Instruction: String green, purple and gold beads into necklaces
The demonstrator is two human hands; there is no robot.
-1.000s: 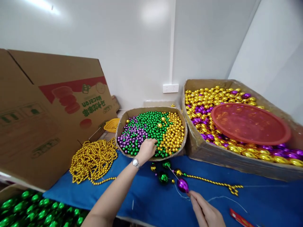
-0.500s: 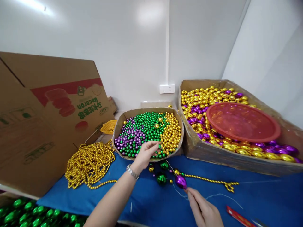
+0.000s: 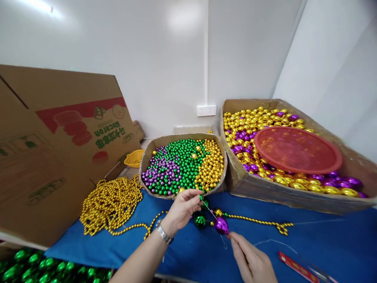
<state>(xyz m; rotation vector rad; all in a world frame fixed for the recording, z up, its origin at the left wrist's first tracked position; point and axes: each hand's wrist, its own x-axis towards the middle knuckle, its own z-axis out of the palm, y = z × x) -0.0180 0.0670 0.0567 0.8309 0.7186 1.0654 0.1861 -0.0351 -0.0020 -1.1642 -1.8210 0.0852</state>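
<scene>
My left hand (image 3: 186, 206), with a metal watch on its wrist, pinches a small green bead (image 3: 201, 197) at the tip of a thin needle (image 3: 210, 211). The needle slants up out of a large purple bead (image 3: 221, 225). My right hand (image 3: 252, 257) is closed at the lower end of that purple bead, thumb and finger together. Just behind lie a large green bead (image 3: 200, 220) and a gold bead (image 3: 218, 212), partly hidden, beside a string of small gold beads (image 3: 250, 217) on the blue cloth (image 3: 200, 259).
A carton of small beads (image 3: 226, 167) stands behind my hands. To the right, a larger box (image 3: 244, 188) holds gold and purple beads under a red basin (image 3: 297, 151). Gold bead strands (image 3: 112, 204) lie left by a big carton (image 3: 73, 153). A red packet (image 3: 297, 267) and scissors (image 3: 322, 274) lie right.
My left hand has come down and back from the bead carton to the needle tip, with a small green bead. My right hand stays on the purple bead.
</scene>
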